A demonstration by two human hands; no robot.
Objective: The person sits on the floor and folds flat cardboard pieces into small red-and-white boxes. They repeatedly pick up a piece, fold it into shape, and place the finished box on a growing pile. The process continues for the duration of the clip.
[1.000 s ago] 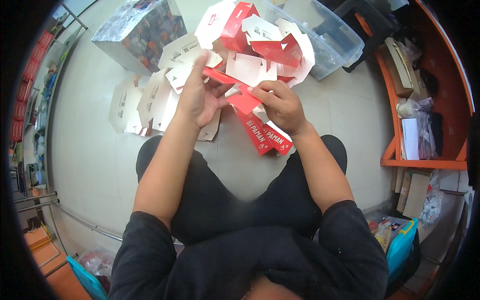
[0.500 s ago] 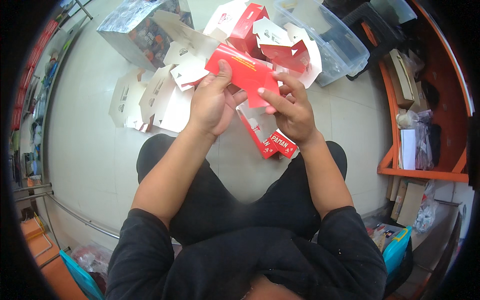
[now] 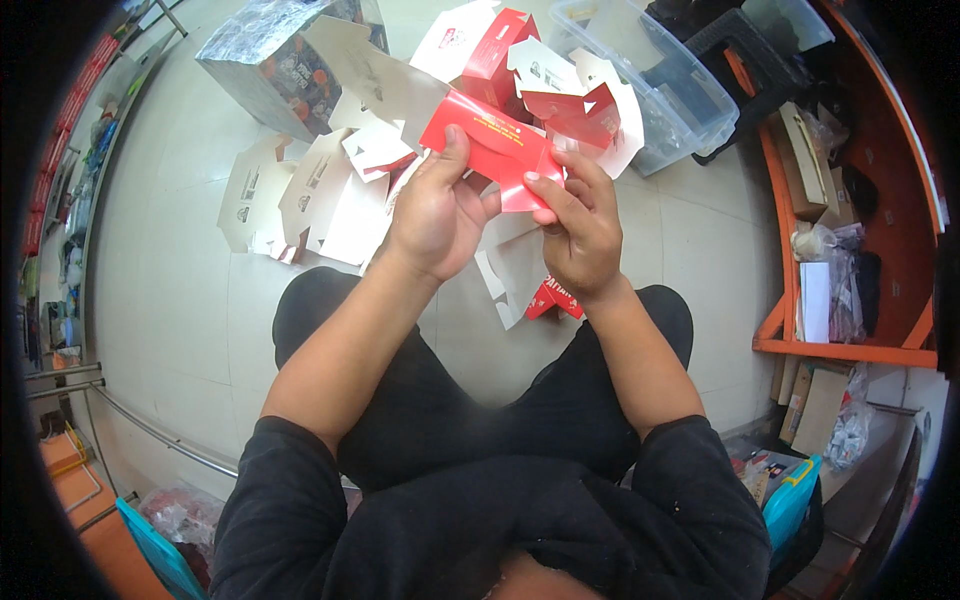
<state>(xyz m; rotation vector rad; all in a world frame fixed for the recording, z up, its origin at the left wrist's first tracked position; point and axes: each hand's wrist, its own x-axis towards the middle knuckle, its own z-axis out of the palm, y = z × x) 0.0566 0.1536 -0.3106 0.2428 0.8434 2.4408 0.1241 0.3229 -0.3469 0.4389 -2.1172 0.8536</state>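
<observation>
A glossy red cardboard box blank is held up before me between both hands, partly folded. My left hand closes on its left part, the thumb lying on the red face and the fingers behind. At the right end, my right hand pinches a folded side panel, thumb in front. A large pale flap reaches up and left, seemingly from the same blank. Below the hands hang a white flap and a red flap with white print; whether these belong to the held blank I cannot tell.
Open red-and-white cartons and pale blanks lie on the floor ahead. Behind them stand a wrapped block and a clear plastic bin. An orange shelf is at right, a metal rail at left.
The blank has shifted slightly right and its red face has tilted. The lower flaps have turned, showing more white and less red. Both hands keep hold, having moved only a little.
</observation>
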